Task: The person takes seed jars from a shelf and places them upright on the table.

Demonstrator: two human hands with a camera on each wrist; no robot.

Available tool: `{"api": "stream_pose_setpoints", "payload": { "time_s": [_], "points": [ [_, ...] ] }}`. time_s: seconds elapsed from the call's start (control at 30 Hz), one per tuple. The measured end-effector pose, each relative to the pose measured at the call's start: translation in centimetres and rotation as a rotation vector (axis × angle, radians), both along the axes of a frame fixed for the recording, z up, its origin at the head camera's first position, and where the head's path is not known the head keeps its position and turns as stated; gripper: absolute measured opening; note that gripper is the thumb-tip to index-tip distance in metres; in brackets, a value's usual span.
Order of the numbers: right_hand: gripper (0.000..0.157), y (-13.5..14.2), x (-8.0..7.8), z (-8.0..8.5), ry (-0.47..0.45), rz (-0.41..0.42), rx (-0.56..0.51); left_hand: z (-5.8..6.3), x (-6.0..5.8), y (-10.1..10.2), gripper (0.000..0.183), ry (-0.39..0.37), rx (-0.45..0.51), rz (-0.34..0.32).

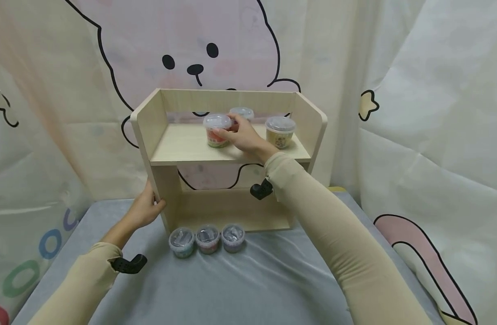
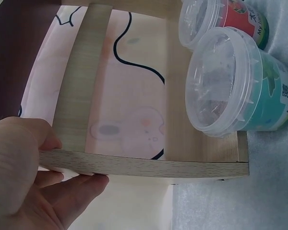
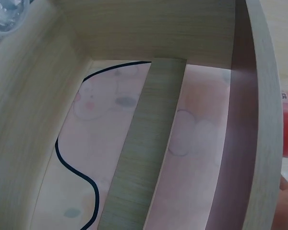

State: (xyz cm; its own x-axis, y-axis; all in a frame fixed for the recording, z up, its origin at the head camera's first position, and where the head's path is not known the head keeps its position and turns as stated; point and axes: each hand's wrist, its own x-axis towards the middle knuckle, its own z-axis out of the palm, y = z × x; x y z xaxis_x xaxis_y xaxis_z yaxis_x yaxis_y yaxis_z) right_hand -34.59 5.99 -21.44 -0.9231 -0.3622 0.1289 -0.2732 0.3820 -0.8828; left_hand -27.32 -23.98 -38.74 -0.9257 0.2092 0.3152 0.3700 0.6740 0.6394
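Note:
A small pale wooden two-tier shelf (image 1: 183, 149) stands on the cloth. My left hand (image 1: 143, 208) grips the edge of its left side panel, thumb on one face and fingers on the other in the left wrist view. On the upper tier, my right hand (image 1: 248, 137) holds a clear-lidded plastic tub with a red label (image 1: 217, 136) between thumb and fingers. Behind that hand is another lidded tub (image 1: 242, 111), partly hidden. A tub with a yellowish label (image 1: 280, 135) sits to the right of the hand on the same tier.
In front of the shelf stand three lidded tubs in a row: a teal one (image 1: 181, 246), a red one (image 1: 208, 243) and a third (image 1: 233, 241). Grey-blue cloth (image 1: 232, 289) covers the table. A printed curtain (image 1: 313, 54) hangs behind.

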Motion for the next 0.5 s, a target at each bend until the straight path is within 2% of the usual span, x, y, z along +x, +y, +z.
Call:
{"api": "stream_pose_setpoints", "payload": {
  "time_s": [0.33, 0.5],
  "points": [
    [0.073, 0.2, 0.4, 0.0, -0.015, 0.037, -0.080, 0.1, 0.0, -0.2, 0.082, -0.005, 0.017, -0.010],
    [0.070, 0.8, 1.1, -0.1, -0.048, 0.067, -0.156, 0.1, 0.1, -0.1, 0.083, -0.013, 0.019, -0.010]
  ]
}}
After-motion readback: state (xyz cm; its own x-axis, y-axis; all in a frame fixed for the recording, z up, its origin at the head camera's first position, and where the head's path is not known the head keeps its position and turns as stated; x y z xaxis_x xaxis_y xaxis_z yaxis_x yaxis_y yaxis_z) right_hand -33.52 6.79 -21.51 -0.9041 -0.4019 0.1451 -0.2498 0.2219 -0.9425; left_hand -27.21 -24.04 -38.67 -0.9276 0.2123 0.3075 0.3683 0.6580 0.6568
